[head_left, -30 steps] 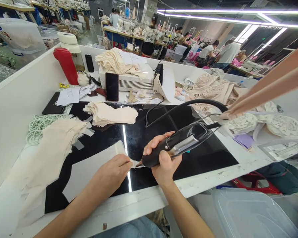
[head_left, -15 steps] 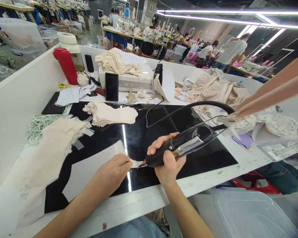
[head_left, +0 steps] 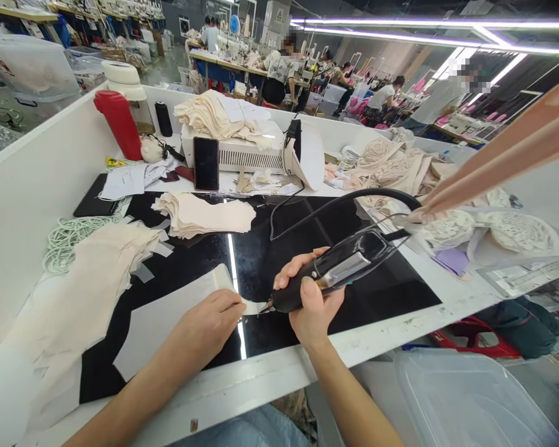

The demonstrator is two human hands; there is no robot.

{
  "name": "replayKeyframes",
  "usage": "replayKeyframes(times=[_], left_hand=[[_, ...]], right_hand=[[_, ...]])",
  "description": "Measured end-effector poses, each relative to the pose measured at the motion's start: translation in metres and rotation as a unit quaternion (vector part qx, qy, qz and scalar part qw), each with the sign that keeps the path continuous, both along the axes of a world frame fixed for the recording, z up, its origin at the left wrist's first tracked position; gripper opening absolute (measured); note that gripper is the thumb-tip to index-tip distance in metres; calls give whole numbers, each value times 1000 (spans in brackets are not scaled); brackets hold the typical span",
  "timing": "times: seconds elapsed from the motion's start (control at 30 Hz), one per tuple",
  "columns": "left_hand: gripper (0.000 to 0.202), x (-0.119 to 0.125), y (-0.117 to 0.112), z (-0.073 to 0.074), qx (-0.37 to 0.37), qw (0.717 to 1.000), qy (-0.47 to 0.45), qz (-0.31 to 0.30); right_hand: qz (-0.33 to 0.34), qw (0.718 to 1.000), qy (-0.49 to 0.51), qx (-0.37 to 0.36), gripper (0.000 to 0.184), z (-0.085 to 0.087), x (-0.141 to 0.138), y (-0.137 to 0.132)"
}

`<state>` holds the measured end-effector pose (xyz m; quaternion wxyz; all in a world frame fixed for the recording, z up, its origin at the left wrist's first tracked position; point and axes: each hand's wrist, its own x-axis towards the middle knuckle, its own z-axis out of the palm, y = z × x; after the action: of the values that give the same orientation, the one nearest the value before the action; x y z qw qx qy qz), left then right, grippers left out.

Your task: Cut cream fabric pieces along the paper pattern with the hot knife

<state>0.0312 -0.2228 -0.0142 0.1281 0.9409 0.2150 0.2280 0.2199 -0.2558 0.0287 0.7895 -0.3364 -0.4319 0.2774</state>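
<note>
My right hand point(head_left: 307, 298) is wrapped round a black corded hand tool point(head_left: 340, 267), its tip down on the black glossy worktop point(head_left: 284, 248). The tip touches the end of a thin pale fabric piece point(head_left: 168, 316) lying flat there. My left hand point(head_left: 209, 326) presses down on that piece with fingers curled, just left of the tool tip. The tool's black cable point(head_left: 345, 202) arcs up and back to the right.
A stack of cream fabric pieces point(head_left: 205, 214) lies behind, more cream cloth point(head_left: 93, 279) at left. A white box machine point(head_left: 242, 152) with a phone point(head_left: 205, 163) leaning on it, a red bottle point(head_left: 116, 124), lace pieces point(head_left: 494, 230) at right, a clear bin point(head_left: 461, 403) below.
The tool tip slid slightly right along the fabric edge and back left; my left hand stayed pressing the piece. The view shifted a little.
</note>
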Motion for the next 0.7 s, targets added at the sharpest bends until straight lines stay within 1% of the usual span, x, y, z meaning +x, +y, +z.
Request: replayKeyframes(times=[0.13,0.23,0.33,0.43,0.53,0.63,0.7], left_hand=[[25,-2,5,6,19,1000,-20,-3],[26,-7,14,10,51,998,-37,15],[28,-12,21,9,69,997,-24,35],[31,-13,22,7,67,997,-13,29],[33,-11,16,8,29,999,-12,25],[31,-9,5,11,-50,998,7,40],[30,-8,-1,14,-105,993,35,39]], right_hand=[[11,1000,3,9,36,-1,3,1],[-1,1000,-3,12,36,0,8,2],[-23,1000,-13,8,35,1,17,5],[-54,998,-23,7,33,1,28,11],[-74,997,-24,8,32,0,37,20],[-76,997,-22,9,33,-1,41,29],[-76,997,-21,9,33,-1,41,33]])
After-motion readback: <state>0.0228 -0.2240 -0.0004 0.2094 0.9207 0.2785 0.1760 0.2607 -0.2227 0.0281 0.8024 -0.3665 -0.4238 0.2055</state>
